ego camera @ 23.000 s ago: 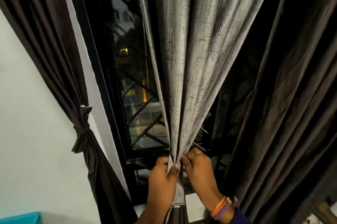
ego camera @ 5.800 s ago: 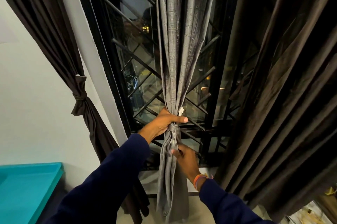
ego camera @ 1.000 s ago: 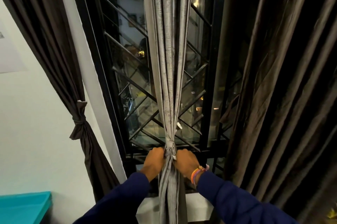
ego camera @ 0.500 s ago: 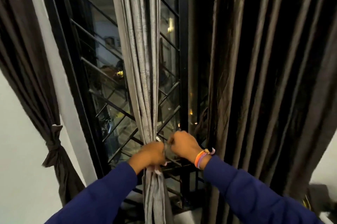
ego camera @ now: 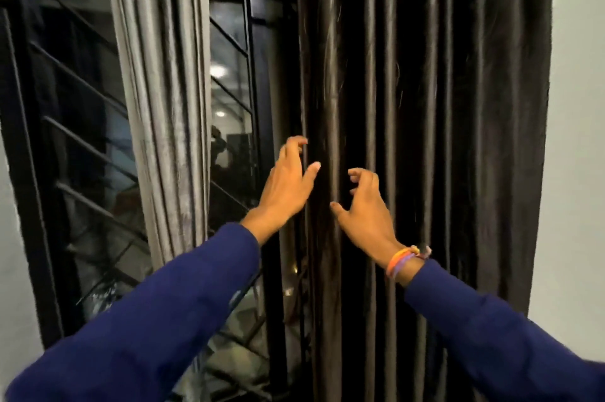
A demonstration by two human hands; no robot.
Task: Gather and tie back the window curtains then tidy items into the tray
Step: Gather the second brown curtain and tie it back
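A dark brown curtain (ego camera: 425,126) hangs loose in long vertical folds on the right side of the window. My left hand (ego camera: 288,179) is open, fingers curled at the curtain's left edge. My right hand (ego camera: 363,202) is open too, fingers spread and bent in front of the folds, a little to the right; it wears coloured bands at the wrist. The grey curtain (ego camera: 163,100) hangs gathered to the left of my hands, untouched. Its tie is hidden behind my left sleeve. No tray is in view.
The black window frame and diagonal grille (ego camera: 82,146) fill the left half, with dark glass (ego camera: 229,113) behind. A white wall (ego camera: 576,139) runs along the right of the brown curtain. The picture is blurred by motion.
Both hands have let go of the grey curtain and moved right and up to the dark brown curtain. The view has swung to the right.
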